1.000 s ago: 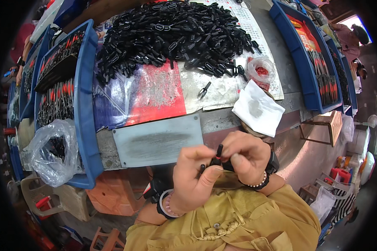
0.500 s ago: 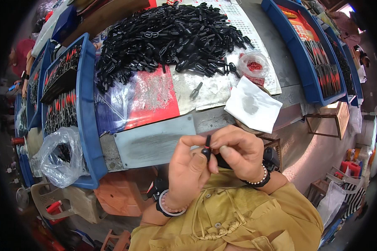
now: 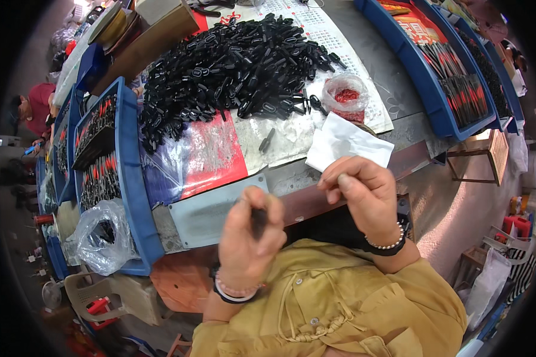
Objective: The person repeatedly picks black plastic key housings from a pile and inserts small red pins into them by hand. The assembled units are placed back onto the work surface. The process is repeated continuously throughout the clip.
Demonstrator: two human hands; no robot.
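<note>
My left hand [image 3: 249, 241], smeared by motion, is curled above the bench's front edge. A dark, blurred small black part [image 3: 259, 222] shows between its thumb and fingers. My right hand [image 3: 366, 193] is raised in front of a folded white paper [image 3: 346, 143], thumb and fingertips pinched together; anything between them is hidden or too small to make out. Beyond the hands lies a big heap of black plastic parts [image 3: 232, 68] with oval slots. One loose black part [image 3: 267, 140] rests on the paper sheet nearer me. A clear bag of small red pieces [image 3: 346, 98] stands behind the white paper.
At the left, a blue bin [image 3: 138, 178] holds rows of black and red parts, with a clear plastic bag [image 3: 104, 238] over its near end. Another blue bin [image 3: 426, 77] stands at the right. A grey plate [image 3: 211, 214] lies along the bench edge.
My hands have parted: they were together on a small black part with a red band. The left has moved left, the right a little right and up. The whole view has shifted slightly.
</note>
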